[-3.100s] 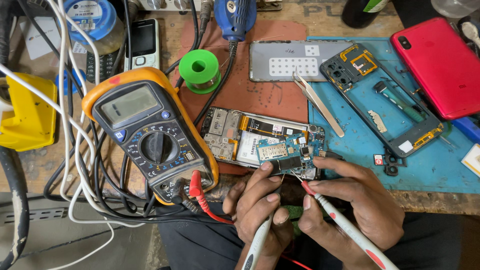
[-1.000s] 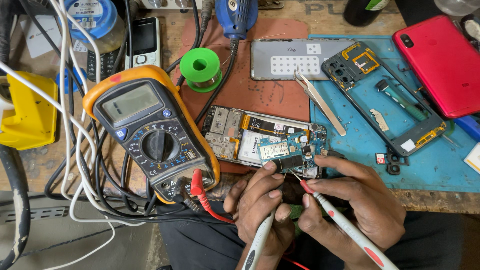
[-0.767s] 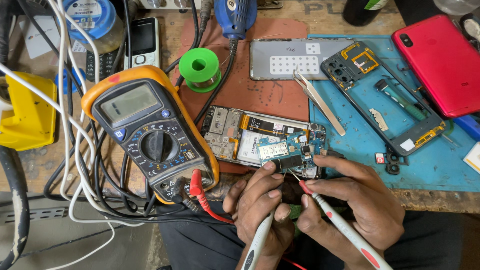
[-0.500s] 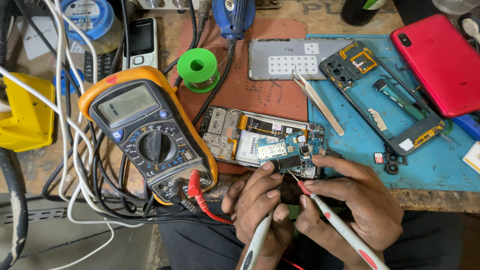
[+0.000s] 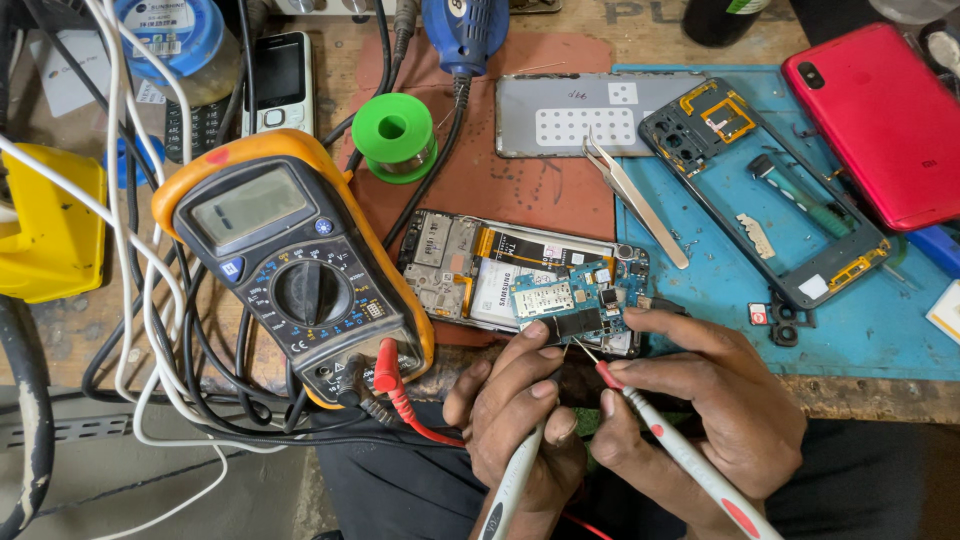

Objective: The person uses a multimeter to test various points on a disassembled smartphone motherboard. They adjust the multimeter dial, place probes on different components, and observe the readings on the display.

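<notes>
My left hand grips a grey test probe, its tip hidden behind the fingers near the blue circuit board. My right hand holds a white probe with red marks; its metal tip touches the lower edge of that board. The board lies on an opened phone with its insides showing. Just left of the phone sits an orange-cased multimeter with red and black leads plugged in at its lower end.
Metal tweezers, a bare phone frame and a red phone lie on a blue mat. A green solder spool, grey back cover, small keypad phone, yellow box and tangled cables fill the left.
Both hands stay at the board with only small shifts; the right probe's tip has edged slightly along the board's lower edge.
</notes>
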### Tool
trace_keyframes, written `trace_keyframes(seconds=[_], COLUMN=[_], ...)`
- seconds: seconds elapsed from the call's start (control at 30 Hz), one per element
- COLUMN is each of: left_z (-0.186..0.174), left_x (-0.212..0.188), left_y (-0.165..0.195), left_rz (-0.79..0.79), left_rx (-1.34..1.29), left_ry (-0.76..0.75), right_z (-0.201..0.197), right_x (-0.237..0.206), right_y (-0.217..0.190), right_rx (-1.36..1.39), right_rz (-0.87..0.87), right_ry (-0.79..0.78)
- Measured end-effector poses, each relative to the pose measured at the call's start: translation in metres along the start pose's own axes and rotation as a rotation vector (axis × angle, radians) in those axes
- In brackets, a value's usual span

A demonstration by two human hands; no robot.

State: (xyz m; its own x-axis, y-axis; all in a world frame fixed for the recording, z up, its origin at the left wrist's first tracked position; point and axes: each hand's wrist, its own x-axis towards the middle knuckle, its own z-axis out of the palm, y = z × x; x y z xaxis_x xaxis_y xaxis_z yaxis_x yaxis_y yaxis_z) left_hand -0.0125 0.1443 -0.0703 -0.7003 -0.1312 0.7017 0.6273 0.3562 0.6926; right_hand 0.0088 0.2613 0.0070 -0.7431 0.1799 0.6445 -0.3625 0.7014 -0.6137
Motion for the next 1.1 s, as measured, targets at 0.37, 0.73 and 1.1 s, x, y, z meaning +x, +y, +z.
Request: trace_keyframes(seconds=[0.37, 0.73, 1.1], left_z=[0.0017, 0.0021, 0.0009], left_x=[-0.0025, -0.0039, -0.0023], left_y=[-0.0014, -0.0015, -0.0002], left_rz=[-0.005, -0.023, -0.022], left_rx=[-0.075, -0.071, -0.057], left_ry=[0.047, 0.05, 0.03], right_z=[-0.0001, 0.0009, -0.0013], right_x=[0.0034, 0.0037, 0.006], right_y=[-0.0044, -0.0054, -0.006], right_rx=[-0.022, -0.028, -0.033], right_rz=[0.008, 0.008, 0.003], right_ry=[-0.01, -0.014, -0.036])
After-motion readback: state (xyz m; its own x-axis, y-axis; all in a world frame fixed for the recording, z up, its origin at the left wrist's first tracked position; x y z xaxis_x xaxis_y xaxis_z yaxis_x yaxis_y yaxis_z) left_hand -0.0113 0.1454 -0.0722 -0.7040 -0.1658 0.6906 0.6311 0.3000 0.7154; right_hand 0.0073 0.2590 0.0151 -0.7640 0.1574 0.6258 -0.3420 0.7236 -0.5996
